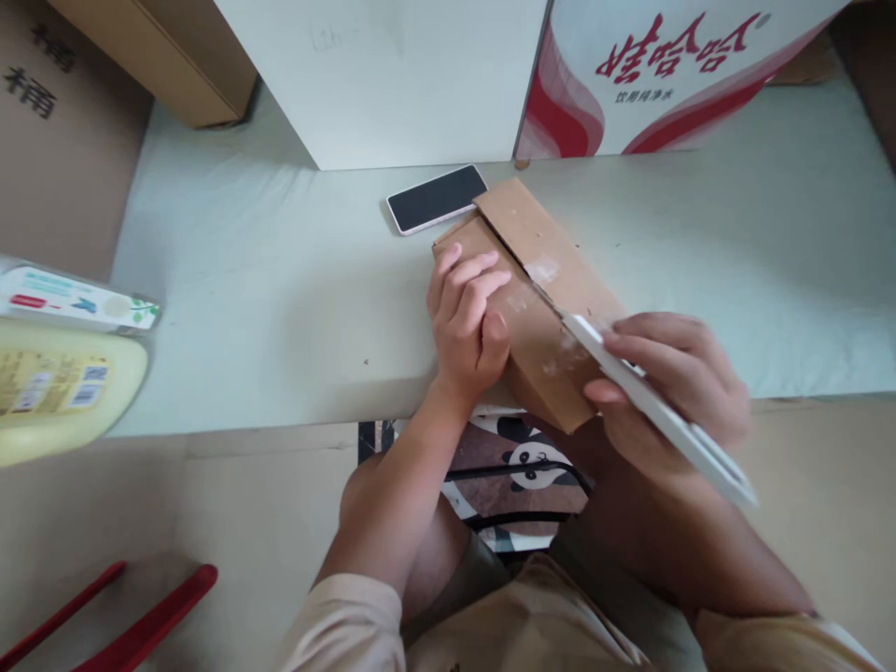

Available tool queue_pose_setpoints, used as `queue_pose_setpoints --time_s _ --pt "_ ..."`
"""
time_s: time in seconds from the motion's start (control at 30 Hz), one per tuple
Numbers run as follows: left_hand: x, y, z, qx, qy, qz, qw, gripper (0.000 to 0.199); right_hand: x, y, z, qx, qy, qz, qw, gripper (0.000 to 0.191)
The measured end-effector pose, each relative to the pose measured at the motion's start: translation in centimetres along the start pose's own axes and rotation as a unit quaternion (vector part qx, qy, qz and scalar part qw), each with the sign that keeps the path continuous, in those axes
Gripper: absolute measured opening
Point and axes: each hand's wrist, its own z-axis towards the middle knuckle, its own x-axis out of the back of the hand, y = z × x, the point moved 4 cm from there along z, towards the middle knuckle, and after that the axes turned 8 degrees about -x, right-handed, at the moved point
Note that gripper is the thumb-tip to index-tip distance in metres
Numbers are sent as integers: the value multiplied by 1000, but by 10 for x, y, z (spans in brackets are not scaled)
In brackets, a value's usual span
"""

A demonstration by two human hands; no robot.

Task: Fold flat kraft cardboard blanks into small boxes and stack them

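Note:
A closed brown cardboard box (532,308) lies slanted at the table's front edge, partly overhanging it. Whitish scuffed patches mark its top around the seam between the flaps. My left hand (468,317) rests on the box's left side, with its fingers curled over the top and the thumb bent in. In my right hand (665,383) is a long white tool (658,411) that looks like a cutter, held between thumb and fingers. Its far tip meets the box near the seam; whether a blade is out cannot be made out.
A phone (438,199) lies behind the box. Large white cartons (413,84) stand at the back. Brown boxes (63,121), a yellow bottle (70,387) and a white package (77,297) are at the left. Red handles (154,621) show at the lower left.

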Motion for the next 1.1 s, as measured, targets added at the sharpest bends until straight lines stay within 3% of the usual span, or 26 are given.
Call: queue_pose_setpoints --time_s 0.1,0.37,0.5,0.6,0.73,0.93,1.1 --pt "-1 0 0 3 -9 -3 1000 57 -6 1 2 -45 -51 -19 997 23" --pt "0 3 2 -22 2 7 1000 61 -14 -1 4 -20 -131 -102 986 32" --pt "-1 1 2 -4 0 16 1000 62 -13 -2 5 -32 -156 -103 982 36" --pt "-2 2 2 -25 6 2 1000 57 -14 -4 6 -39 -157 -111 981 35" --pt "0 4 3 -58 30 22 998 52 -18 1 2 -37 -82 -80 993 28" --pt "2 5 3 -107 52 42 992 46 -18 15 -11 35 74 4 997 28" --pt "3 1 2 -104 56 33 992 45 0 8 -12 59 121 -8 991 31"
